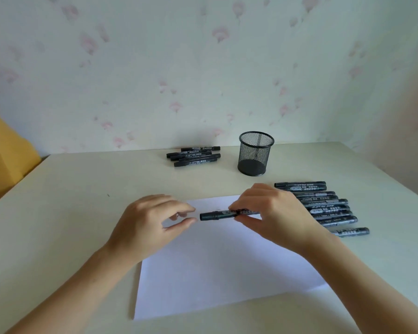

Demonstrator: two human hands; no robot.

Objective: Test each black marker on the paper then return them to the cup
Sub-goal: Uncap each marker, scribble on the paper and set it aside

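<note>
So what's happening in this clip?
A person is testing black markers. The right hand holds one marker over the paper; the left hand reaches for its cap end, not touching. The mesh cup looks empty, with marker piles left and right of it.

A sheet of paper (217, 268) lies on the desk (70, 213) at the near middle. Above the paper's far edge, the right hand (270, 213) holds a marker (227, 214) lying crosswise, its capped end pointing left toward the left hand (152, 220), which hovers just beside that end. Right of the paper, a row of markers (323, 203) lies side by side on the desk. Behind the paper stands the cup (255, 153), upright near the wall (203, 68). Left of the cup, a smaller cluster of markers (194, 156) lies near the desk's far edge.
</note>
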